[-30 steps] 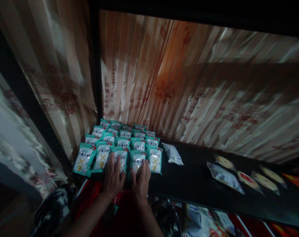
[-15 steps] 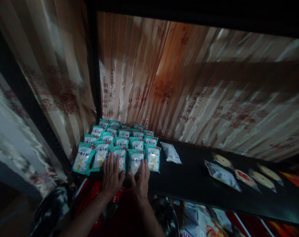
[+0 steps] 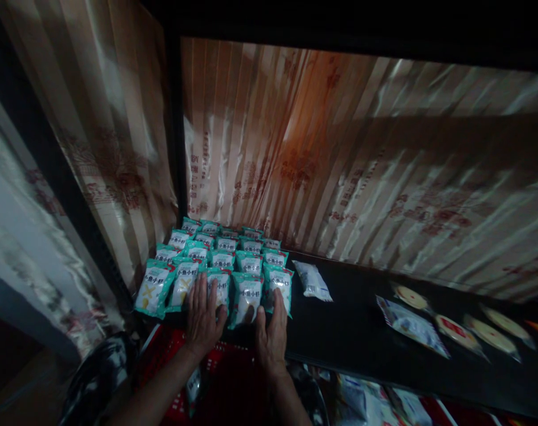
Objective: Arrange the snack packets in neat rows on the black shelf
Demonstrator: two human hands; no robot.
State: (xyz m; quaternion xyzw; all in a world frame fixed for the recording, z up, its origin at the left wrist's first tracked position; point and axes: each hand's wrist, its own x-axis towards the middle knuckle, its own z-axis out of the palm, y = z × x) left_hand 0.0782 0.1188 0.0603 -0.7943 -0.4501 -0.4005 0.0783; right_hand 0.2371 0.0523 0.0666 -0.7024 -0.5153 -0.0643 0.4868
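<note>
Small teal-and-white snack packets (image 3: 250,296) stand in several rows at the left end of a black shelf (image 3: 340,319). My left hand (image 3: 204,316) lies with outstretched fingers against the front row, over the third packet (image 3: 218,285) and the edge of its left neighbour (image 3: 183,287). My right hand (image 3: 272,331), fingers extended, is at the front packet on the right end (image 3: 279,283), its thumb near the fourth packet. Neither hand grips anything. Whether the fingertips press on the packets is hard to tell in the dim light.
A pale packet (image 3: 313,280) lies just right of the rows. Farther right are a flat bag (image 3: 413,325) and several round, wrapped items (image 3: 493,337). Below the shelf edge stands a red basket (image 3: 162,355) with a packet (image 3: 193,384) inside. Striped sheeting (image 3: 260,136) lines the back.
My right hand has shifted right, from the fourth front packet to the right-end one. My left hand stays at the third packet. The view has shifted slightly.
</note>
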